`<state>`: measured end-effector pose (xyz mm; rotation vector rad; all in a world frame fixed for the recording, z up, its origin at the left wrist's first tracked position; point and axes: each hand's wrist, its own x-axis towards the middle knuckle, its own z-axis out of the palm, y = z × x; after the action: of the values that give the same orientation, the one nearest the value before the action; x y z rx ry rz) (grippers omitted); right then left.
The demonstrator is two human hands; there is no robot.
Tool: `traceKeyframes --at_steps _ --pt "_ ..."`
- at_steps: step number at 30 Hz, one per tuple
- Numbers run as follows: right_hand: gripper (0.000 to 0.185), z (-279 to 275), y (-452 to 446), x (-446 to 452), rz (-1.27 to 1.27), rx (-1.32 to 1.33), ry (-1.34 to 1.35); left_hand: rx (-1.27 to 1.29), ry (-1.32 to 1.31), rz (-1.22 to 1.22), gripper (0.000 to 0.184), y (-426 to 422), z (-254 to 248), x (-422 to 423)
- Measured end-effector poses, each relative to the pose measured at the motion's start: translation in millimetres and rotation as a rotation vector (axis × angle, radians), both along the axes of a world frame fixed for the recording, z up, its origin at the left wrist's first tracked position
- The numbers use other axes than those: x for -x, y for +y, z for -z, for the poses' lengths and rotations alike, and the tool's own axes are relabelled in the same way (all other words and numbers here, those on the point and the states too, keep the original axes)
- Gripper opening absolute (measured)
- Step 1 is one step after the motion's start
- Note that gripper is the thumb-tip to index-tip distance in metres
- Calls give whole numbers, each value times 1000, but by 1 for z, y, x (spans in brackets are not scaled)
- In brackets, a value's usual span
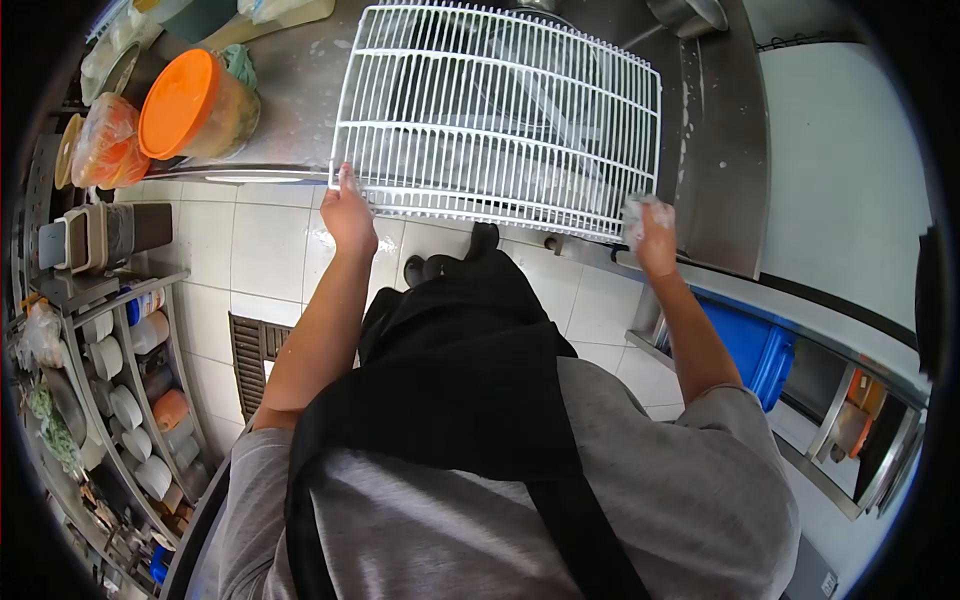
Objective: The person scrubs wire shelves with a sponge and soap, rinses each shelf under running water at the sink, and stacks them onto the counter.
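A white wire rack (495,134) spans the sink, its near edge jutting past the counter front. My left hand (350,218) is closed on the rack's near left corner, with the thumb lying over the wires. At the near right corner, my right hand (656,238) is closed around a whitish, foamy wad (634,218) pressed against the rack's edge. Whether that wad is a sponge or only suds, I cannot tell. Through the wires the sink basin shows in part.
An orange-lidded tub (182,105) and a bag of orange food (108,140) stand on the steel counter (290,100) at left. A metal pot (690,15) sits back right. Shelves with bowls (125,405) are at lower left, a blue bin (735,340) below right.
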<state>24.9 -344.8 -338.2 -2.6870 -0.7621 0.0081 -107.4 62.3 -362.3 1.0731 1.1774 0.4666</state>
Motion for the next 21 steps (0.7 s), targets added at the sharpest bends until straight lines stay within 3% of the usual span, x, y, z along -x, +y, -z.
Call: traceKeyframes --at_steps 2,3,5,8,10,12,15,19,21 --pt "21 -10 28 3 91 -108 189 -4 52 17 41 0 -2 0" --pt "21 -22 81 17 13 -136 215 -3 45 21 41 1 -3 -1" --pt "23 -14 145 36 -341 -151 -92 -106 62 60 40 0 -5 -1" --pt "30 -27 157 44 -274 -169 -90 -101 52 70 39 5 -4 0" --pt "33 -14 108 27 -182 -229 -165 -95 80 65 42 4 -7 -1" --pt "40 -15 51 18 118 -19 -136 -121 87 72 44 4 -4 -1" --pt "37 -13 7 -17 239 130 -301 -176 122 84 48 5 -5 -1" --pt "24 16 14 -121 586 -172 -289 -196 180 88 50 4 -9 -2" --pt "21 48 4 -195 597 -392 -232 -210 177 88 50 4 -12 -4"
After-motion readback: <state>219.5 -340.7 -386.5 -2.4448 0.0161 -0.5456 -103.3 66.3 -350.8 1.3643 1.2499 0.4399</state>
